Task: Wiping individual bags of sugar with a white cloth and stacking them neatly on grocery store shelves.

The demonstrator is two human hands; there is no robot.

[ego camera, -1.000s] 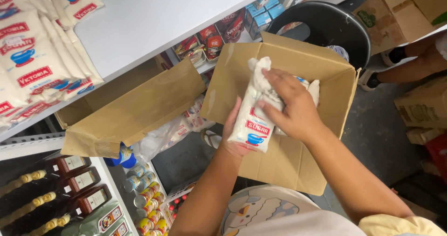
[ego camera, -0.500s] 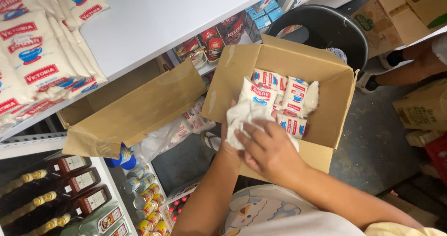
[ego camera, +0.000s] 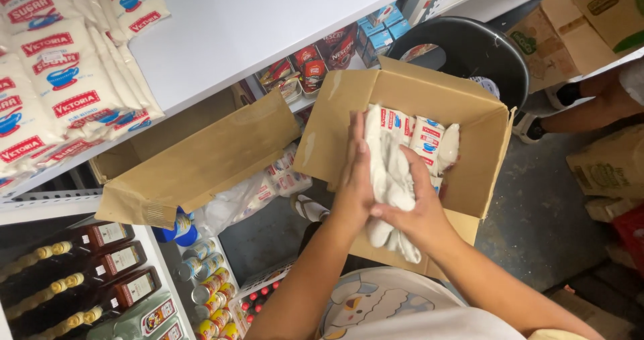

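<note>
An open cardboard box (ego camera: 335,128) sits in front of me with several white sugar bags (ego camera: 429,135) standing inside. Both my hands clasp one white bag (ego camera: 389,172) held on edge at the box's near side. My left hand (ego camera: 354,179) lies flat against its left face, fingers pointing up. From the right, my right hand (ego camera: 416,209) wraps around the bag's lower part.
A white shelf (ego camera: 261,24) at upper left carries a row of white sugar bags (ego camera: 67,78). Dark bottles (ego camera: 80,266) and cans (ego camera: 208,293) fill the lower shelves. A black bin (ego camera: 469,51) stands behind the box. Another person's foot (ego camera: 537,125) and cardboard boxes (ego camera: 604,172) are at right.
The bag was held high above the box, then lowered. My hands have now turned it on edge and clasp it from both sides.
</note>
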